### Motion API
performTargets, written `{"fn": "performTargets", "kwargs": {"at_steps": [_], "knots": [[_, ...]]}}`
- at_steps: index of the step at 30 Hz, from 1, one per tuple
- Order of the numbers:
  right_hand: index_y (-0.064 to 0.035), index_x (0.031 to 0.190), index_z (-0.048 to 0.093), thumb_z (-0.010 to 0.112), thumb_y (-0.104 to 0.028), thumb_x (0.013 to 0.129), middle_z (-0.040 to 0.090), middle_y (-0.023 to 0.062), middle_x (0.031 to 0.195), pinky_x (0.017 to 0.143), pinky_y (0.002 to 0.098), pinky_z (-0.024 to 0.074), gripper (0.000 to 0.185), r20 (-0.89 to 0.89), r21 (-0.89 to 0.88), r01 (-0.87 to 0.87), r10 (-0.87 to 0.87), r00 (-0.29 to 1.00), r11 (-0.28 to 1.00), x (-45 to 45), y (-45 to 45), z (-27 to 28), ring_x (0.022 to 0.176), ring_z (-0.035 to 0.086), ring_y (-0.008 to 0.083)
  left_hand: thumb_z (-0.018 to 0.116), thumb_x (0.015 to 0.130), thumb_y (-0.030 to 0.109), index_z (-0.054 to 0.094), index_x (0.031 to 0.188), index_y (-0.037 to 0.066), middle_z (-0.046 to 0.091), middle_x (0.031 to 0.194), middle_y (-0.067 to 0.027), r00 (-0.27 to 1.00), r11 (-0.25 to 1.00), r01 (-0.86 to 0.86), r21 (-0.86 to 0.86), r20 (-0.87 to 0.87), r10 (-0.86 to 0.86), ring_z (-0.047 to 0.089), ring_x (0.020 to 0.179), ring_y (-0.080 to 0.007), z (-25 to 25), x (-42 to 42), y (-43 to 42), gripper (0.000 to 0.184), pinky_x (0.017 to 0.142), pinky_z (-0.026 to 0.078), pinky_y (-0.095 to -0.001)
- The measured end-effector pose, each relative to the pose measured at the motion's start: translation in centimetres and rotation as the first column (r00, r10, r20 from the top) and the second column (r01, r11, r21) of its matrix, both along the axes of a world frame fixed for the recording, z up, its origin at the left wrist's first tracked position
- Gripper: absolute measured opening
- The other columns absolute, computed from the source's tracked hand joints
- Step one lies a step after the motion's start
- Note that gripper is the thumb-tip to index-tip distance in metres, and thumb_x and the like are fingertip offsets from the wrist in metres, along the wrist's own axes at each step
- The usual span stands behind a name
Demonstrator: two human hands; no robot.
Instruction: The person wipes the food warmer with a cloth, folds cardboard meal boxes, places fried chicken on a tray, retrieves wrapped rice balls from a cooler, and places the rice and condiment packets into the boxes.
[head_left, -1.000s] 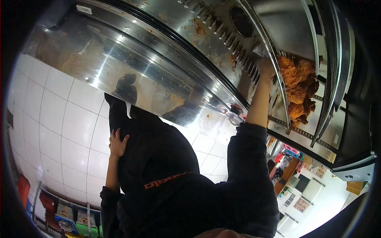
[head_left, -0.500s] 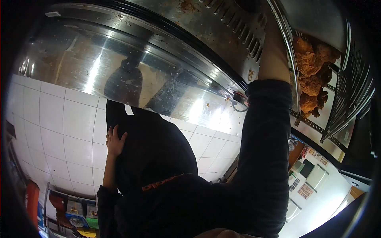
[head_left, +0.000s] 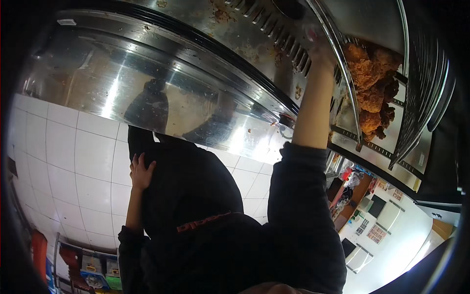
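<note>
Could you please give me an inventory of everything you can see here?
Fried food pieces: several, overlapping, golden-brown, upper right
Metal rack: at least one, silver, right of the food
Slotted steel surface: one, grey with brown stains, top centre
Steel panel: one, shiny silver, upper left to centre
Floor tiles: many, white, left and centre
Blue crate: one, lower left
Green crate: one, lower left
Wall sheets: several, pale with print, lower right
Black clothing: orange-red lettering, centre
Left hand: one, bare, on the clothed leg, fingers spread
Right hand: one, bare, left of the food; blurred, grip unclear
</note>
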State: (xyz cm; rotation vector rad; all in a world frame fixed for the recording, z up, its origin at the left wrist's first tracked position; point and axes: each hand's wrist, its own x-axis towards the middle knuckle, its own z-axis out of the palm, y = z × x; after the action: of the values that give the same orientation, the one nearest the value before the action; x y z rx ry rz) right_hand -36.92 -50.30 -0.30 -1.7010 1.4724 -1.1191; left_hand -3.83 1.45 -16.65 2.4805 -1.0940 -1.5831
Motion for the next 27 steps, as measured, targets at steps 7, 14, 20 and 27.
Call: {"fn": "performTargets", "kwargs": {"at_steps": [7, 14, 20, 27], "knots": [[0.0051, 0.111, 0.050, 0.049, -0.042, 0.080, 0.049, 0.0222, 0.118, 0.092, 0.0383, 0.0361, 0.056, -0.689, -0.070, 0.036, -0.075, 0.721, 0.997, 9.5, 6.8, 6.6, 0.109, 0.047, 0.0341, 0.053, 0.078, 0.047, 0.036, 0.129, 0.013, 0.024, 0.138, -0.0167, 0.999, 0.999, -0.041, -0.021, 0.018, 0.041, 0.026, 0.124, -0.0358, 0.3, 0.3, 0.5, 0.063, 0.096, 0.028, -0.0496], [-0.0080, 0.113, 0.054, 0.044, -0.032, 0.085, 0.051, 0.0133, 0.118, 0.096, 0.0363, 0.0323, 0.038, -0.621, -0.142, -0.170, 0.047, 0.782, 0.975, 0.2, 0.6, 1.1, 0.113, 0.045, 0.0262, 0.053, 0.078, 0.047, 0.037, 0.128, 0.014, 0.026, 0.137, -0.0161, 0.997, 0.997, -0.069, -0.023, 0.019, 0.070, 0.027, 0.124, -0.0349, -0.1, 0.7, 1.6, 0.062, 0.097, 0.028, -0.0485], [-0.0020, 0.107, 0.057, 0.044, -0.031, 0.084, 0.057, 0.0174, 0.108, 0.093, 0.0335, 0.0361, 0.039, -0.869, -0.111, -0.087, -0.054, 0.493, 0.990, 8.6, 4.4, 4.6, 0.103, 0.052, 0.0283, 0.054, 0.078, 0.046, 0.038, 0.128, 0.014, 0.027, 0.137, -0.0161, 0.996, 0.994, -0.093, -0.050, 0.007, 0.093, 0.027, 0.123, -0.0353, -0.2, 0.7, 1.1, 0.061, 0.096, 0.029, -0.0480], [-0.0126, 0.122, 0.048, 0.047, -0.027, 0.084, 0.046, 0.0165, 0.125, 0.096, 0.0323, 0.0321, 0.041, -0.746, 0.059, -0.121, 0.125, 0.654, 0.991, 9.6, 8.3, 8.8, 0.117, 0.042, 0.0284, 0.054, 0.078, 0.045, 0.038, 0.127, 0.014, 0.027, 0.136, -0.0160, 0.992, 0.991, -0.124, -0.051, 0.013, 0.125, 0.029, 0.122, -0.0357, -0.4, 0.9, 1.8, 0.060, 0.096, 0.030, -0.0476]]}}
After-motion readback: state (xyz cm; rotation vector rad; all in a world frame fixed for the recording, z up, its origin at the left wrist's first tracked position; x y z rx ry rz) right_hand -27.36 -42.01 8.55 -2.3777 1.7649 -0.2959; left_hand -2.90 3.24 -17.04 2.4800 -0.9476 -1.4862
